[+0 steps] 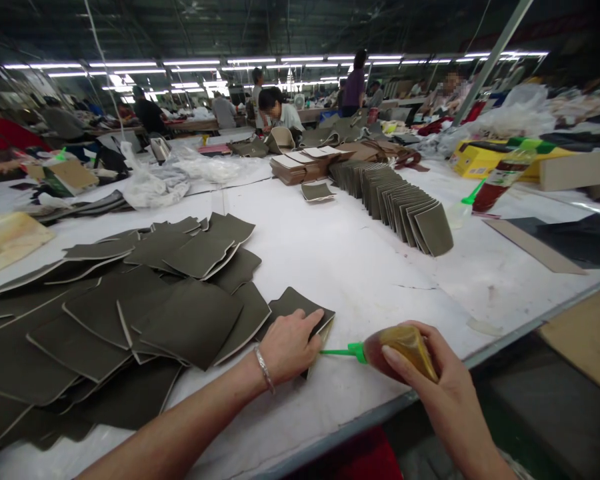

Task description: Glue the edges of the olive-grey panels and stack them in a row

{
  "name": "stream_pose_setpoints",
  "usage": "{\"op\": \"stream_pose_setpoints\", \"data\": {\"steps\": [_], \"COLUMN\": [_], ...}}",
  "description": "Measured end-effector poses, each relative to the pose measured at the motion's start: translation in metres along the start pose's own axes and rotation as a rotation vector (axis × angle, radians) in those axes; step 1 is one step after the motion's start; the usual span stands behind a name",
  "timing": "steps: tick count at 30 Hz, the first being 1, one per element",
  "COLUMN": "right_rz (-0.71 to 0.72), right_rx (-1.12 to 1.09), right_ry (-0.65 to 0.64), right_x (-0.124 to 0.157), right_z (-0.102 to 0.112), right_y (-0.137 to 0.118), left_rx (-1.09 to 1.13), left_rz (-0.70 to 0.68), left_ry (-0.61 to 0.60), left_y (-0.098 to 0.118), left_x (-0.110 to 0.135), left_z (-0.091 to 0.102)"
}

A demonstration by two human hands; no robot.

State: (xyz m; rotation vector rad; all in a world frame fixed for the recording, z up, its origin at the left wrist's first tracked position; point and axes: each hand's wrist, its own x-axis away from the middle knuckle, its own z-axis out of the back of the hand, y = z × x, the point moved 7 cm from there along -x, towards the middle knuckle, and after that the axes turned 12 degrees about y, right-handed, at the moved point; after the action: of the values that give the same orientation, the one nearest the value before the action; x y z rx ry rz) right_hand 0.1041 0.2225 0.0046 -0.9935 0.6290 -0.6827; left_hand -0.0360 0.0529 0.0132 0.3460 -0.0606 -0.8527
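My left hand (291, 343), with a bracelet at the wrist, rests on a dark olive, leather-like piece (294, 303). The index finger lies stretched over its top, and the thumb is bent by its right edge, where a yellowish strip shows. The other fingers are partly hidden. In my right hand (443, 367) is a squeeze bottle (400, 350) of amber liquid, tipped on its side. Its thin green nozzle points left and ends close to my left thumb. Many similar dark pieces (185, 320) overlap in a loose pile left of my left hand.
A fanned row of dark pieces (395, 203) stands farther back, near a brown stack (300, 167). Another bottle (505, 177) leans by a yellow box (473, 160) at right. Plastic bags (160, 177) lie at back left. The table edge (350, 427) runs close to me. Other people work behind.
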Motion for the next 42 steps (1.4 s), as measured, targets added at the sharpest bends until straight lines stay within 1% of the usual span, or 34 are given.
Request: {"op": "stream_pose_setpoints", "data": {"steps": [4,8,12,13,16,18,21,22,23,26,28,32,33,36,37,38,41,42], "right_rz": [-0.008,0.022,0.023,0.024,0.064,0.088,0.081,0.082,0.087,0.117,0.141,0.184,0.182,0.182,0.189,0.191,0.174,0.166], "right_rx": [-0.049,-0.032,-0.053,-0.059,-0.048,-0.042,-0.055,-0.057,-0.054,-0.047,-0.040,-0.038,-0.041,-0.032,-0.028,-0.026,-0.036,-0.040], "right_ry": [-0.129,-0.036,-0.129,-0.117,-0.007,0.005,-0.111,-0.129,-0.116,0.033,0.063,-0.063,-0.060,0.031,0.038,0.020,-0.093,-0.094], "right_x": [0.006,0.008,0.012,0.012,0.009,0.009,0.012,0.011,0.009,0.000,-0.002,0.001,0.001,-0.003,-0.004,-0.003,-0.001,-0.001], "right_z": [-0.009,-0.003,-0.009,-0.009,-0.001,0.000,-0.007,-0.008,-0.006,0.006,0.009,0.001,0.001,0.008,0.010,0.009,0.002,0.002], "right_y": [0.001,0.001,0.000,0.000,0.000,0.003,0.008,0.009,0.009,0.006,0.004,0.002,0.002,0.005,0.006,0.007,0.012,0.013], "left_rx": [0.008,0.014,0.017,0.015,0.013,0.014,0.005,-0.001,-0.004,-0.006,-0.007,-0.002,-0.001,0.002,0.004,0.006,0.013,0.011], "left_rz": [0.001,0.000,0.007,0.009,0.004,0.008,0.016,0.016,0.014,0.010,0.012,0.017,0.017,0.017,0.017,0.020,0.022,0.020], "left_ry": [-0.002,0.004,-0.008,-0.011,-0.013,-0.014,-0.029,-0.032,-0.033,-0.029,-0.037,-0.054,-0.053,-0.051,-0.055,-0.060,-0.077,-0.076], "left_y": [-0.001,-0.001,-0.001,-0.001,-0.001,-0.002,-0.002,-0.002,-0.001,0.001,0.001,0.001,0.001,0.000,0.000,0.000,0.000,0.000], "left_x": [0.000,0.001,0.001,0.001,0.001,0.001,0.001,0.001,0.001,-0.001,-0.002,-0.002,-0.003,-0.003,-0.003,-0.003,-0.002,-0.002], "left_z": [-0.001,-0.001,-0.002,-0.003,-0.002,-0.002,-0.003,-0.003,-0.003,-0.003,-0.003,-0.003,-0.003,-0.002,-0.002,-0.003,-0.002,-0.002]}}
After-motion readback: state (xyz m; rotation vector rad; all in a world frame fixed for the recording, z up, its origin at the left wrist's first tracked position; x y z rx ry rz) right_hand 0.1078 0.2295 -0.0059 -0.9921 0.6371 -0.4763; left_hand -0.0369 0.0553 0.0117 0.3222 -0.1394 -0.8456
